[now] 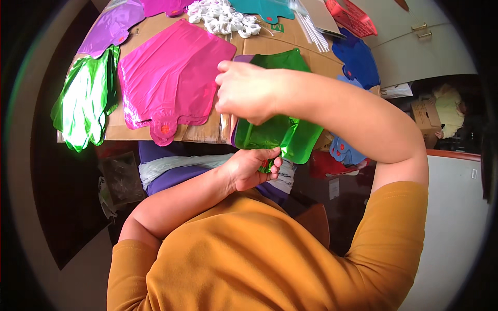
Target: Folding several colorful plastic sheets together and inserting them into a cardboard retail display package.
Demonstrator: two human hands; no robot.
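My left hand [255, 168] is closed on the lower end of a flat green foil balloon [306, 136], near a small red mark on its neck. The balloon lies at the front edge of a cardboard-covered table, its foil shiny and creased. Over its upper left part is my right hand [246, 92], fingers curled in; whatever they may hold is hidden. Purple foil [241, 58] peeks out from beneath the green one. To the left lies a stack of flat pink foil balloons [168, 75], with a red mark on the neck.
Green foil balloons [85, 101] hang over the table's left edge, purple ones [111, 28] behind them. White ribbon coils [223, 18], teal foil [264, 8] and white sticks [313, 28] lie at the back. Blue foil [355, 58] and a red basket [353, 18] are right. Another person [448, 114] is far right.
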